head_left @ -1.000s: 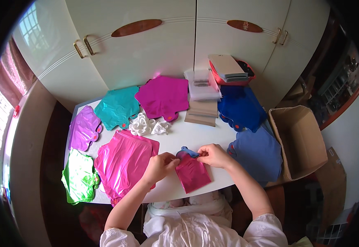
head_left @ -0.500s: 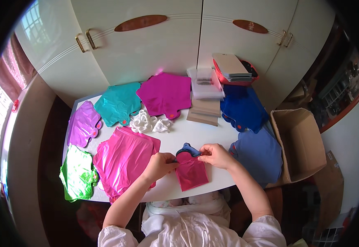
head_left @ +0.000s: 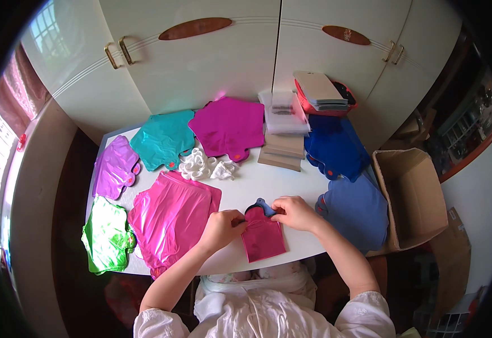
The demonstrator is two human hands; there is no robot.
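Observation:
In front of me lies a folded piece of shiny pink material point(head_left: 264, 241), roughly square in its lower part. Its blue scalloped edge point(head_left: 262, 206) shows at the top. My left hand point(head_left: 223, 227) is closed in a pinch at the piece's upper left side. On the other side, my right hand point(head_left: 294, 213) pinches the upper right, beside the blue edge. My hands partly hide both upper sides. To the left lies a larger stack of similar glossy pink pieces point(head_left: 173, 217), close to my left forearm.
More stacks lie around the white table point(head_left: 246, 186): green point(head_left: 106, 236), lilac point(head_left: 115, 168), teal point(head_left: 161, 138), magenta point(head_left: 226, 127), dark blue point(head_left: 336, 143) and light blue point(head_left: 356, 211). White cloth bundles point(head_left: 198, 164), cardboard pieces point(head_left: 282, 151) and clear plastic sleeves point(head_left: 284, 112) lie behind. An open cardboard box point(head_left: 386, 197) stands right.
The blue edge at the top of the folded pink piece shows less on the left, and the pink there reaches higher. Both hands keep their pinch, with only small shifts.

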